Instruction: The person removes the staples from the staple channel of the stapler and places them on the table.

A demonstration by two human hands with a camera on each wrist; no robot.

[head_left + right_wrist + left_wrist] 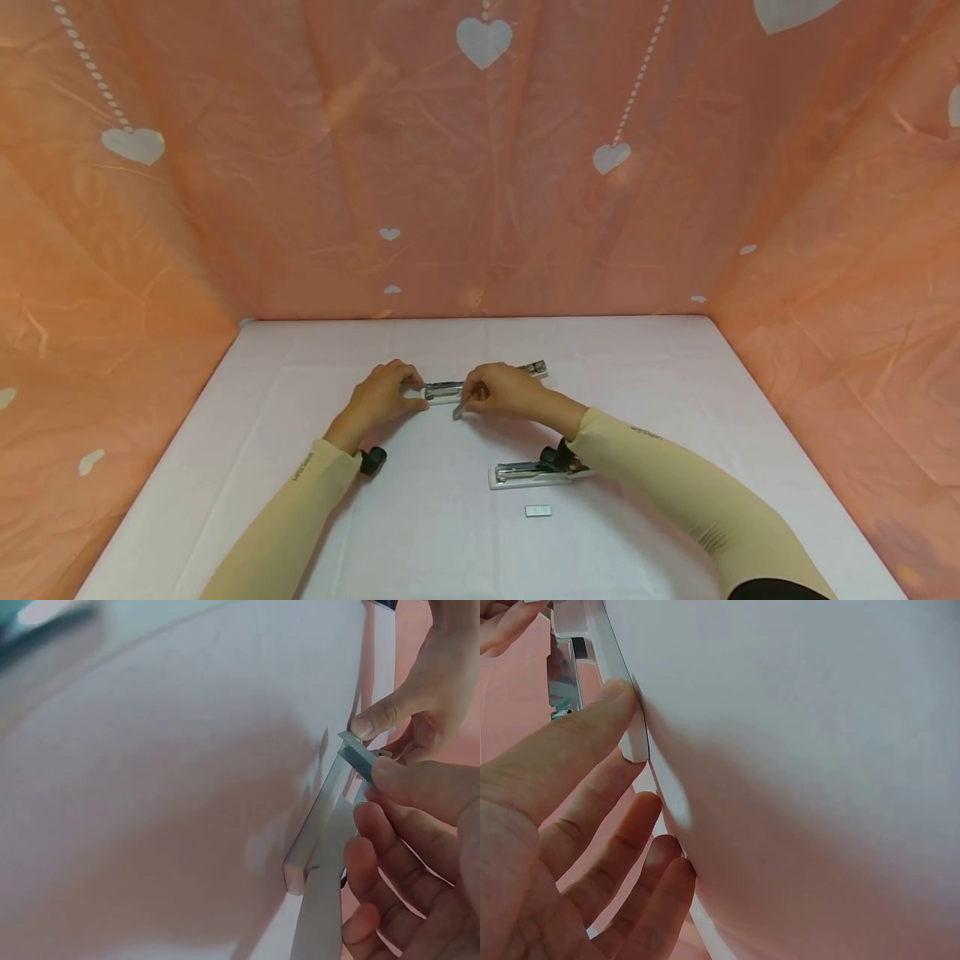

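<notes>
A white-based stapler [442,393] lies opened out flat on the table, its metal staple channel showing. My left hand [384,395] pinches the left end of its base; in the left wrist view the thumb [615,697] presses the base's side and the index finger is behind it. Above the channel, my right hand [506,390] pinches a short strip of staples [358,760] between thumb and forefinger. The strip hangs tilted, just in front of the stapler. Part of the stapler's middle is hidden behind the right hand.
A second opened stapler [525,477] lies nearer on the table, partly covered by the right wrist's camera and sleeve. In front of it sits another staple strip [537,511]. Orange curtains [480,208] with pale hearts enclose the white table [300,367] at the back and sides.
</notes>
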